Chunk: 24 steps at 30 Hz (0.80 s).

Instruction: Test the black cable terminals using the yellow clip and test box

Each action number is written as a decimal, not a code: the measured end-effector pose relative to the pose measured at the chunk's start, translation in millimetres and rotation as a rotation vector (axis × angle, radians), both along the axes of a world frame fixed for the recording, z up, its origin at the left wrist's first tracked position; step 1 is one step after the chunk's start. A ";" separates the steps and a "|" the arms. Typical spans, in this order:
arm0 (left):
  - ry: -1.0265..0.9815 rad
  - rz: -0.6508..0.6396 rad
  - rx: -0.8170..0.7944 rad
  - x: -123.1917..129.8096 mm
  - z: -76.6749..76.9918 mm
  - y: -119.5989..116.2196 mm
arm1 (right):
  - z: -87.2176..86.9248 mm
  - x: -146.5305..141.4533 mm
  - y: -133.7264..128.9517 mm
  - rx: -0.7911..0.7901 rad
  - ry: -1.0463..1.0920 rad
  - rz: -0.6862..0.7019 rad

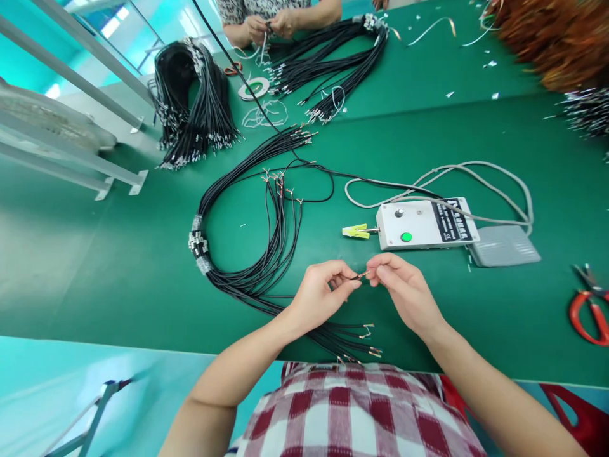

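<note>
My left hand [326, 289] pinches the end of a black cable just above the green tabletop. Thin copper-coloured wires stick out of that end, and my right hand [404, 289] has its thumb and fingers closed on their tips. The cable belongs to a bundle of black cables [238, 279] curved in a C on the left, bound near its middle with clear wrap beside white connectors [197, 241]. Some ends with split, bared wires [280, 181] are bent back over the table; others [366, 343] lie below my left hand. How many wires I hold cannot be made out.
Ahead is a white control box [423, 222] with a yellow-green clip [356, 231], grey cord and grey pedal [507, 245]. Red-handled pliers [590, 311] lie right. Another person's hands [271, 25] work at the far side by cable bundles [328, 60]. Metal rails stand left.
</note>
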<state>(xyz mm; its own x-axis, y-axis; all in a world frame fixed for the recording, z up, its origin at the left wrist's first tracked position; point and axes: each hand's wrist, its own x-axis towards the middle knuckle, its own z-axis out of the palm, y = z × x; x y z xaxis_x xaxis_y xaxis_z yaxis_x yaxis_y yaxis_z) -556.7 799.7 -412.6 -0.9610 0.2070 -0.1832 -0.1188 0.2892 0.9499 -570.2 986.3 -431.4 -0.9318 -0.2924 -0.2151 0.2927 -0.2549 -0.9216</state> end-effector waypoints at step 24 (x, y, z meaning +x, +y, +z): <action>-0.212 0.035 0.292 -0.9 -3.1 1.1 | -4.2 -1.8 -18.1 -0.273 -0.331 0.041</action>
<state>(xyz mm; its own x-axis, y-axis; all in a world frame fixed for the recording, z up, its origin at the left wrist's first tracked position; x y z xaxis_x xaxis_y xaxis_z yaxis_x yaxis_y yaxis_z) -557.6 800.8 -415.8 -0.9153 0.2479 -0.3173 -0.3271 0.0021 0.9450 -571.9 968.2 -435.6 -0.8120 -0.4156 -0.4098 0.5762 -0.4585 -0.6766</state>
